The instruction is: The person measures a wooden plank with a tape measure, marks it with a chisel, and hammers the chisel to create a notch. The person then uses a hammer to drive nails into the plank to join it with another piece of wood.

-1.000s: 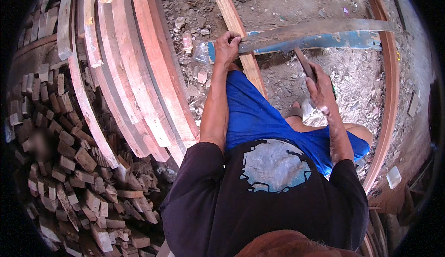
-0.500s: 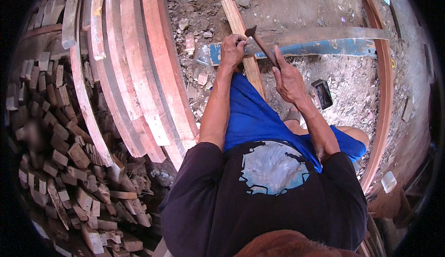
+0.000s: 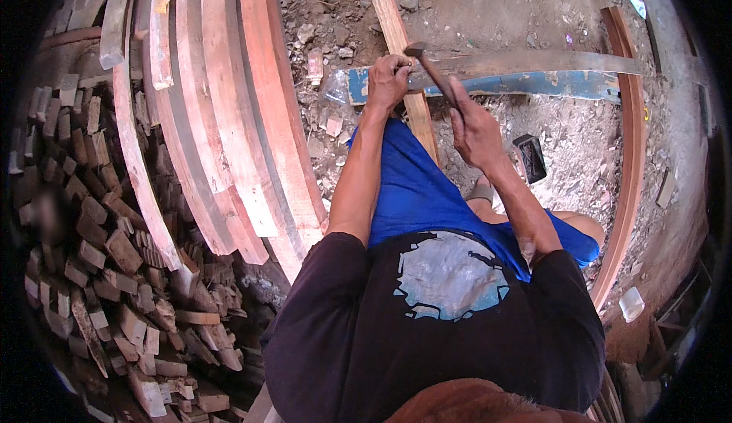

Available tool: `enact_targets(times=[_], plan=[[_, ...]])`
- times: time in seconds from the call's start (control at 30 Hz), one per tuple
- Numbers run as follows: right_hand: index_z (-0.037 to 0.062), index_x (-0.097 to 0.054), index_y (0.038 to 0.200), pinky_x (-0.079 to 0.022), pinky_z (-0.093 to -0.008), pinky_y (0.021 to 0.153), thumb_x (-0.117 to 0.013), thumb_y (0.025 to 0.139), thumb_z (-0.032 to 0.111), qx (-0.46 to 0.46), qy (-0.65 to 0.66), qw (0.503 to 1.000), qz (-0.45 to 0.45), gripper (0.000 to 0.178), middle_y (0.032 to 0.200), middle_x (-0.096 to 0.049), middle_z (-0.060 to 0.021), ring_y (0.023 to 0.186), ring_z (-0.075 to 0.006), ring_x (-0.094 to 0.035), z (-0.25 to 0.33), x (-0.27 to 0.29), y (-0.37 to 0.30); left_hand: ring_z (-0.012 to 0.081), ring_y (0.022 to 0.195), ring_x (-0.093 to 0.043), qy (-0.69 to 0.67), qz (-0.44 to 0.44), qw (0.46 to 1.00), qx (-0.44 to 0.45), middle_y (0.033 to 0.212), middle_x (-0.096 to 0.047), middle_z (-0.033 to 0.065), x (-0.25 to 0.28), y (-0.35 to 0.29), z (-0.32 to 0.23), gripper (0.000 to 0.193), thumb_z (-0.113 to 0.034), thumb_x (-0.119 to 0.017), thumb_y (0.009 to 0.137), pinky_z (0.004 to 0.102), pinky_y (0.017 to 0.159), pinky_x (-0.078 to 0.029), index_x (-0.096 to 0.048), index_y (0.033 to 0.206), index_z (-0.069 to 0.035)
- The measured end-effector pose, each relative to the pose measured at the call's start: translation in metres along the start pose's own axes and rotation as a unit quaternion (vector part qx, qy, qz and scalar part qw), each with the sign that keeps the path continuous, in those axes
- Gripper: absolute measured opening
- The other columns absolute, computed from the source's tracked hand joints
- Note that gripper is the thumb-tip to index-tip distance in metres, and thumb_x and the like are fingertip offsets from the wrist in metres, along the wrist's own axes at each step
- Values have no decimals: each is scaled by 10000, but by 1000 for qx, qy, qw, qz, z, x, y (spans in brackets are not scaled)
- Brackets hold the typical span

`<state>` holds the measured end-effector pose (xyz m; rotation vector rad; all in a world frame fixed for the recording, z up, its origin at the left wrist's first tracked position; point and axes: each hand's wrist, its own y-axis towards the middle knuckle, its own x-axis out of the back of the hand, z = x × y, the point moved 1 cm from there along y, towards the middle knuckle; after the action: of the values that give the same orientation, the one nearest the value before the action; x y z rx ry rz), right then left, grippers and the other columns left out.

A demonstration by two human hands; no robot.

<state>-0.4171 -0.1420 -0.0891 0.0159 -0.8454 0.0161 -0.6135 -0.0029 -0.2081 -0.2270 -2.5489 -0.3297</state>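
My right hand (image 3: 477, 130) grips the handle of a hammer (image 3: 439, 77), whose dark head is just beside my left fingertips. My left hand (image 3: 389, 81) is closed in a pinch at the near edge of the boards; whatever it pinches is too small and hidden to make out. Under the hammer head a pale wooden batten (image 3: 393, 30) runs from the far side toward my lap. A long grey-brown plank (image 3: 526, 62) crosses it, next to a strip with chipped blue paint (image 3: 534, 84).
Long sawn beams (image 3: 268, 88) lie to my left, beside a big pile of wood offcuts (image 3: 126, 251). On the right, a reddish beam (image 3: 630, 133) lies under the plank's end. A black tray (image 3: 529, 157) and a white container (image 3: 631, 304) rest on the rubble-strewn ground.
The hammer head has turned slightly and remains close to my left fingers. Both hands keep nearly the same places, and the whole view has shifted a little.
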Motion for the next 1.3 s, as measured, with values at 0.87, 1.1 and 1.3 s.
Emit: enact_targets(times=[0.87, 1.1, 1.3], plan=[[71, -338, 1656, -550, -401, 797, -562, 1070, 205, -223, 172, 957, -63, 642, 989, -706, -198, 829, -279, -688, -22, 40, -42, 404, 1145, -591, 111, 58, 990, -71, 1196, -657, 183, 34, -17, -14, 544, -205, -885, 766, 504, 1008, -456, -710, 1271, -104], [75, -330, 1669, -544, -369, 728, -554, 1063, 198, -321, 171, 927, -91, 657, 896, -661, -124, 760, -204, -627, -47, 51, -63, 331, 998, -708, 63, 120, 990, 45, 1009, -746, 157, 24, 11, -3, 211, -166, -831, 840, 437, 898, -549, -804, 1031, -82], [112, -332, 1668, -557, -455, 842, -549, 1068, 177, -277, 118, 954, -4, 641, 1108, -715, -263, 923, -391, -719, -20, 48, -41, 319, 991, -722, 14, 131, 981, 143, 1013, -757, 153, 27, 14, -2, 230, -191, -858, 819, 432, 899, -560, -803, 1003, -64]])
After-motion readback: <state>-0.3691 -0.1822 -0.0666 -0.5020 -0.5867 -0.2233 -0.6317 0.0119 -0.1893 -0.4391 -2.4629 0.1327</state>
